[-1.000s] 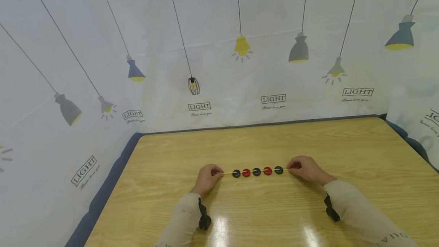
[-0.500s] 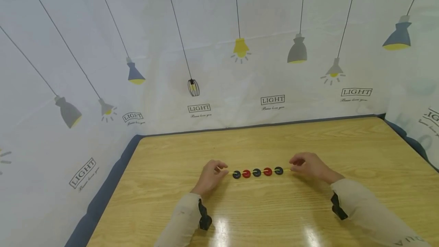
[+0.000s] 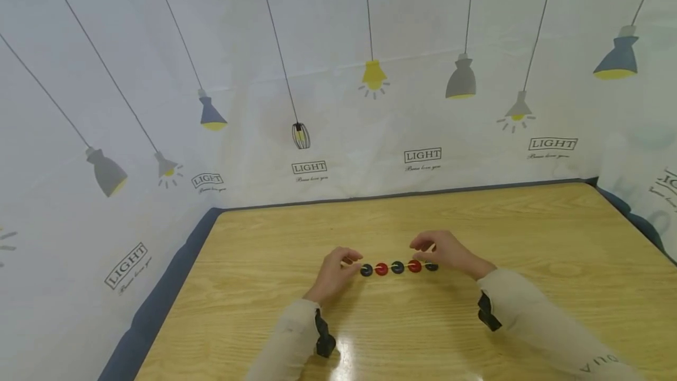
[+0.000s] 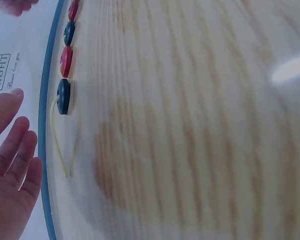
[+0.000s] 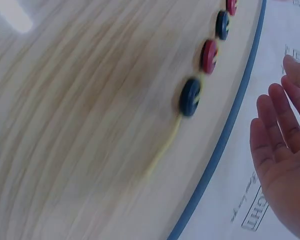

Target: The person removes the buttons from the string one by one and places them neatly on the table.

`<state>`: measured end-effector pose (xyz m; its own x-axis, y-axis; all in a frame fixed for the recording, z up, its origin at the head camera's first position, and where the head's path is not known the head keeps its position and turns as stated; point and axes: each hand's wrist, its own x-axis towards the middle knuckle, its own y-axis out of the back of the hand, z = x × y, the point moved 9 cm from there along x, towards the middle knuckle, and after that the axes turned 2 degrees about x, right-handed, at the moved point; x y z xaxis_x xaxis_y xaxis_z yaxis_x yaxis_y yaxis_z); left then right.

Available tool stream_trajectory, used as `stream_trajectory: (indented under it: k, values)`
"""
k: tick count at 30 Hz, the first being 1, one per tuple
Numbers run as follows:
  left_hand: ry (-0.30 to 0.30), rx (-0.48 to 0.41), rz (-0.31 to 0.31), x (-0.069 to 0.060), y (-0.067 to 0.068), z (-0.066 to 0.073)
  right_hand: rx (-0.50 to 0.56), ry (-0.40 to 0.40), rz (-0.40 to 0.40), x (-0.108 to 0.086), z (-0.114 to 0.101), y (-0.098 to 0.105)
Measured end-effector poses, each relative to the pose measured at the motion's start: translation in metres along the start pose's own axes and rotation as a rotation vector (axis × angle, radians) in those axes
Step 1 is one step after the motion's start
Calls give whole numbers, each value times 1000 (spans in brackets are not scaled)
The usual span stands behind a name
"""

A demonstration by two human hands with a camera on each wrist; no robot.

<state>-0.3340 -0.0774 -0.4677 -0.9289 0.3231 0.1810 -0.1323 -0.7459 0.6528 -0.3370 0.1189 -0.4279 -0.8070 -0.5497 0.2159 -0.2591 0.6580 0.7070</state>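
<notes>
Lets go of yellow cord (image 4: 59,149) at both ends, leaving five strung discs (image 3: 398,270) lined up on the desk (image 3: 296,227), apparently settled; hovers with empty, loosely parted fingers (image 5: 286,117) of left hand (image 3: 333,273) and right hand (image 3: 448,251).

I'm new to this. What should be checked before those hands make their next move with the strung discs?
1. Left hand free: ok, it holds nothing.
2. Right hand free: ok, it holds nothing.
3. Five discs on the cord, dark and red alternating: ok.
4. Row lying on the table: ok.
5. Cord's right end secured: cannot tell, it blurs in the right wrist view.
</notes>
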Motion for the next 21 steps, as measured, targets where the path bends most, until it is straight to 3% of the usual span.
stream_trajectory:
  k: [8, 15, 21]
  values:
    - [18, -2, -12, 4, -10, -1, 59, -18, -12, 25, -6, -37]
    - [59, -49, 1, 3, -14, -12, 95, -81, -10, 37, -3, -58]
    - [112, -79, -12, 1, -17, -23, 96, -84, -11, 44, -4, -72]
